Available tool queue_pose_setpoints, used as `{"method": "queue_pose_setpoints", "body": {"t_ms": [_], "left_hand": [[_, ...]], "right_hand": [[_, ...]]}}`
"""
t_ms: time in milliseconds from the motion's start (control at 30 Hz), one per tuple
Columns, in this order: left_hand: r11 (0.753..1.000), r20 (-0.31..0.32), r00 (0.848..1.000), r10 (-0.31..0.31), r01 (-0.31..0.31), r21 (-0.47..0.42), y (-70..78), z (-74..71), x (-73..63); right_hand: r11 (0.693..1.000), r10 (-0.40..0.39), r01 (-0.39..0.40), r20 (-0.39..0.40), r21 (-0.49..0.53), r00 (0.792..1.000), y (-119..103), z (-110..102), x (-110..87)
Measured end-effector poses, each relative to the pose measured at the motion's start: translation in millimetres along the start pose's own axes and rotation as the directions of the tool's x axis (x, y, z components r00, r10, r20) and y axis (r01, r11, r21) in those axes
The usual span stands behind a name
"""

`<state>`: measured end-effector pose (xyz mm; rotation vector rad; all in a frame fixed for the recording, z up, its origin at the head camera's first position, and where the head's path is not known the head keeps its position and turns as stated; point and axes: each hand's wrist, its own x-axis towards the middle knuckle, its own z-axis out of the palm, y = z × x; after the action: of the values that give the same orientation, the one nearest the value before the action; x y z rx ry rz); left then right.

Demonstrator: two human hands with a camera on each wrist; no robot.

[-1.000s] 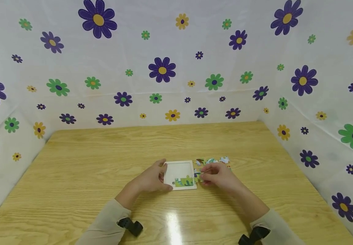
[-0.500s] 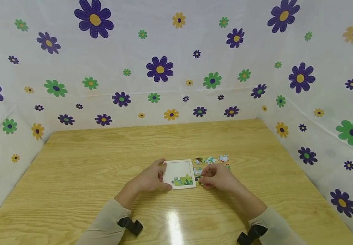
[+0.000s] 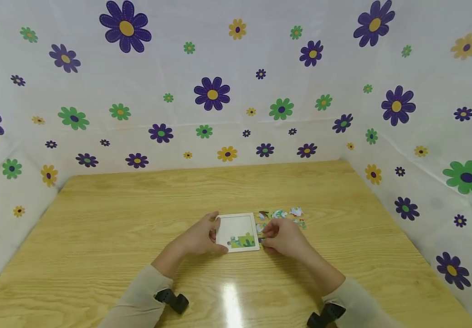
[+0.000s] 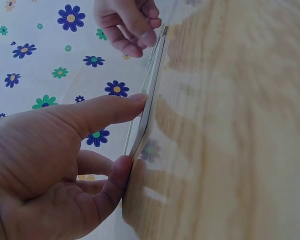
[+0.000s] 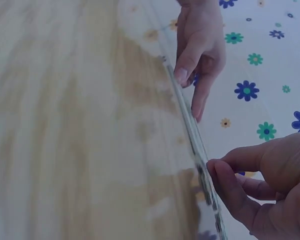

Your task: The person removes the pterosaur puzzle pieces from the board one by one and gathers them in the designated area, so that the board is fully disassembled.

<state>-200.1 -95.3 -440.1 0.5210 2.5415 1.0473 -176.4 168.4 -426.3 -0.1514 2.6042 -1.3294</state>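
Observation:
A square white puzzle frame [image 3: 236, 219] lies flat on the table, with a few joined green pieces [image 3: 242, 241] in its lower right corner. My left hand [image 3: 199, 237] holds the frame by its left side, thumb at the near corner and forefinger at the far one. In the left wrist view, those fingers press on the frame's thin edge [image 4: 149, 107]. Just right of the frame, my right hand [image 3: 287, 239] has thumb and forefinger together on a dark and green puzzle piece [image 3: 261, 243]. That piece is mostly hidden behind the fingers.
Several loose puzzle pieces [image 3: 279, 214] lie behind and beside the right hand, some partly covered by it. The wooden table [image 3: 137, 200] is enclosed by white cloth [image 3: 170, 68] printed with flowers. Each wrist wears a black camera mount [image 3: 172, 300].
My right hand has moved left, its fingertips now closer to the frame's right edge. The left hand keeps its hold, and the joined pieces sit as before.

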Motion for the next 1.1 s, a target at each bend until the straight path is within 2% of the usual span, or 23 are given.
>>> {"method": "queue_pose_setpoints", "body": {"t_ms": [167,333,400,533,667,800,933,1100], "left_hand": [[1.0,0.0,1.0,-0.001,0.001,0.007,0.1,0.1,0.9],[1.0,0.022,1.0,0.015,-0.016,0.015,-0.8,-1.4,-0.2],[1.0,0.03,0.999,0.026,-0.026,0.01,-1.1,-1.9,-0.8],[0.999,0.036,0.999,0.04,-0.039,-0.01,-1.3,-2.9,-1.6],[0.999,0.031,0.999,0.028,-0.027,-0.024,0.1,-3.5,-1.9],[1.0,0.02,1.0,0.017,-0.017,0.008,0.4,-2.4,-1.2],[1.0,0.021,1.0,0.02,-0.02,-0.004,-1.0,-1.3,-0.6],[0.999,0.025,0.999,0.036,-0.036,-0.017,-3.6,-0.9,1.1]], "right_hand": [[0.997,-0.073,0.07,0.085,0.041,0.994,-9.7,8.0,7.9],[0.984,-0.115,0.085,0.194,0.154,0.974,-13.7,21.6,16.7],[0.982,-0.127,0.089,0.224,0.169,0.966,-13.5,25.9,18.2],[0.989,-0.143,0.13,0.206,0.076,0.968,-13.1,31.3,18.3],[0.985,-0.17,0.174,0.184,-0.008,0.968,-13.5,34.8,18.2],[0.982,-0.175,0.184,0.176,-0.032,0.969,-15.3,35.9,17.0],[0.987,-0.158,0.161,0.177,-0.006,0.972,-14.8,35.8,16.2],[0.985,-0.158,0.139,0.218,0.1,0.963,-12.6,33.0,16.8]]}}
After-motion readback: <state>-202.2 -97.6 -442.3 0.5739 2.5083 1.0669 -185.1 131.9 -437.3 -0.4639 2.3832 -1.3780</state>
